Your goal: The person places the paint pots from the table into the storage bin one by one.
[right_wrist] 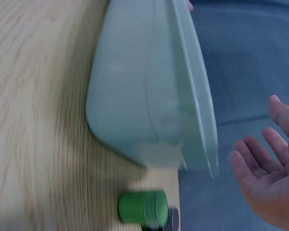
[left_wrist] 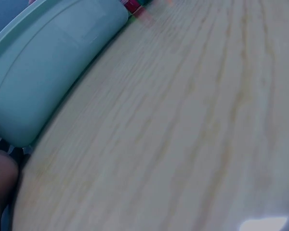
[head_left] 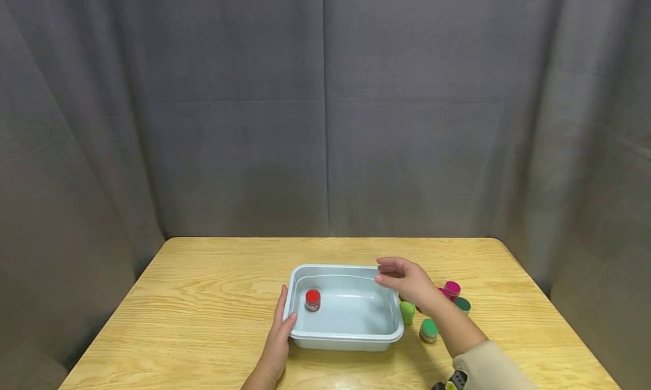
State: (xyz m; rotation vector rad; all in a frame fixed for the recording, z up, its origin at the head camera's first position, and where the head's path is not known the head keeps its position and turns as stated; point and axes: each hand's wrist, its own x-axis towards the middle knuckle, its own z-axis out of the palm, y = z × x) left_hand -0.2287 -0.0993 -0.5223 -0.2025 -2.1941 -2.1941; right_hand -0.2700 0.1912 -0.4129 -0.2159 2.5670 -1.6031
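A pale blue plastic tub [head_left: 346,345] stands on the wooden table. Inside it, toward the left, sits a small jar with a red lid [head_left: 312,299]. My left hand [head_left: 276,345] holds the tub's left side, thumb over the rim and fingers along the outer wall. Over the back right corner of the tub hovers my right hand [head_left: 409,280], its fingers loosely bent with nothing between them. The right wrist view shows that hand [right_wrist: 269,178] beside the tub's rim [right_wrist: 202,106], palm bare.
Several small jars stand right of the tub: a light green one [head_left: 407,312], a green-lidded one [head_left: 429,330], a dark green-lidded one [head_left: 462,304] and a magenta-lidded one [head_left: 452,289]. The right forearm partly hides others. Grey curtains [head_left: 325,124] hang behind the table [head_left: 203,299].
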